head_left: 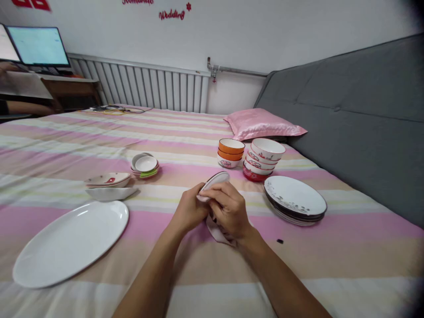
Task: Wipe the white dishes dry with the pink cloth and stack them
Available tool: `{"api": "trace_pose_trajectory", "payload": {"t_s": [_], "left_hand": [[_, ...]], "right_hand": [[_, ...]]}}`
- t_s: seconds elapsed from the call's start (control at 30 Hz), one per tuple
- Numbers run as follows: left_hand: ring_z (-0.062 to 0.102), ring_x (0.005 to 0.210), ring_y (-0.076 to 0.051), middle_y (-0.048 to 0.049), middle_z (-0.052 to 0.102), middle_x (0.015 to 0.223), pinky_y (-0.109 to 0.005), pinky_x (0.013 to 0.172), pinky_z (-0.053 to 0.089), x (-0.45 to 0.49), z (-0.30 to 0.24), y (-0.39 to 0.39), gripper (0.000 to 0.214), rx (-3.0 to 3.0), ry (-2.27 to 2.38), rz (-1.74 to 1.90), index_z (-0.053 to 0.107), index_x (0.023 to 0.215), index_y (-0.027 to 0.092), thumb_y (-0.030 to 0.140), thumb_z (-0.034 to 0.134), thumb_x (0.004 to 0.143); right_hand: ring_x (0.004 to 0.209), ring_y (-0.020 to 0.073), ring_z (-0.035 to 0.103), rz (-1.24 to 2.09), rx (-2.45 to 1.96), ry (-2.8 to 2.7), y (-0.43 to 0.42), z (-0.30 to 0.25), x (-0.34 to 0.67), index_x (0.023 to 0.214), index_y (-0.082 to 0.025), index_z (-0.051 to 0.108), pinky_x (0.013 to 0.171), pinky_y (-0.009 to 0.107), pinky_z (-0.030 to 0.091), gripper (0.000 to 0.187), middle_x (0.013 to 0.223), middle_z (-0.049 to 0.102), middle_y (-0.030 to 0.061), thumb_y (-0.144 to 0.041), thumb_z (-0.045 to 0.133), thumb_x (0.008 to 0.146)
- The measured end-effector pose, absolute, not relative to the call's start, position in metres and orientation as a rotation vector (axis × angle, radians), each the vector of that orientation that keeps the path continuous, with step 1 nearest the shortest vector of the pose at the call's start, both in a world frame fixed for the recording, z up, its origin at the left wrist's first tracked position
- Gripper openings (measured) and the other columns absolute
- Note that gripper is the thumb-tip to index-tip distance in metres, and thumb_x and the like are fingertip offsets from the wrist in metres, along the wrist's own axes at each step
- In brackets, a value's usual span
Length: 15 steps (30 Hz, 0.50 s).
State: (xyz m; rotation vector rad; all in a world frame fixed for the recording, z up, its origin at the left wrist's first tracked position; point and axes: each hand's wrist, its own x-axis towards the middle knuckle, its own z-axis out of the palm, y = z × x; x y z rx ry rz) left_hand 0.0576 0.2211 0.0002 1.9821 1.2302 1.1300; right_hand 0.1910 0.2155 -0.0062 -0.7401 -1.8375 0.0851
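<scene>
Together, the left hand [191,206] and the right hand [229,204] are clamped on a small white dish [217,178], held tilted above the striped bed [198,291], with a pale cloth [217,232] showing beneath the right hand. Stacked bowls [267,150] and a pile of plates [294,196] stand to the right; an oval platter [73,243] lies to the left, near smaller dishes [146,164].

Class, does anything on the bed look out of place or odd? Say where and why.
A small black piece lies alone on the striped bedsheet, right of the right hand and nearer the camera than the stacked plates. It looks stray, unlike them, and is too small to identify. No spill shows.
</scene>
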Motion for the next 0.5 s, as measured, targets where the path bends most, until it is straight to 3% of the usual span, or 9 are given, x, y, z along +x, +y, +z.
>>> {"api": "trace_pose_trajectory", "payload": {"t_s": [0.2, 0.33, 0.5], "left_hand": [[0.059, 0.075, -0.017, -0.0018, 0.066, 0.088, -0.025, 0.067, 0.045, 0.059, 0.0, 0.22, 0.033, 1.977, 1.234, 1.095, 0.059, 0.099, 0.016, 0.016, 0.056, 0.067], [0.061, 0.083, -0.019, -0.0038, 0.067, 0.097, -0.028, 0.074, 0.047, 0.058, 0.001, 0.22, 0.04, 1.983, 1.272, 1.068, 0.059, 0.107, 0.017, 0.018, 0.058, 0.068], [0.061, 0.086, -0.021, -0.0048, 0.066, 0.1, -0.03, 0.076, 0.047, 0.057, 0.002, 0.221, 0.041, 1.981, 1.297, 1.058, 0.058, 0.109, 0.017, 0.02, 0.059, 0.068]], "right_hand": [[0.082, 0.0149, 0.059, 0.247, -0.891, -1.523, 0.225, -0.004, 0.201, 0.095, -0.022, 0.064, 0.071, 0.028, 0.05, 0.017, 0.089, 0.063, 0.0033, -0.019, 0.056, 0.08], [0.074, 0.0145, 0.06, 0.438, -0.989, -1.233, 0.241, -0.015, 0.21, 0.096, -0.019, 0.056, 0.061, 0.025, 0.049, 0.023, 0.081, 0.063, 0.0025, -0.028, 0.062, 0.075], [0.07, 0.0153, 0.061, 0.517, -1.107, -1.158, 0.26, -0.034, 0.223, 0.083, -0.017, 0.058, 0.069, 0.03, 0.049, 0.02, 0.076, 0.065, 0.004, -0.032, 0.063, 0.071]]}}
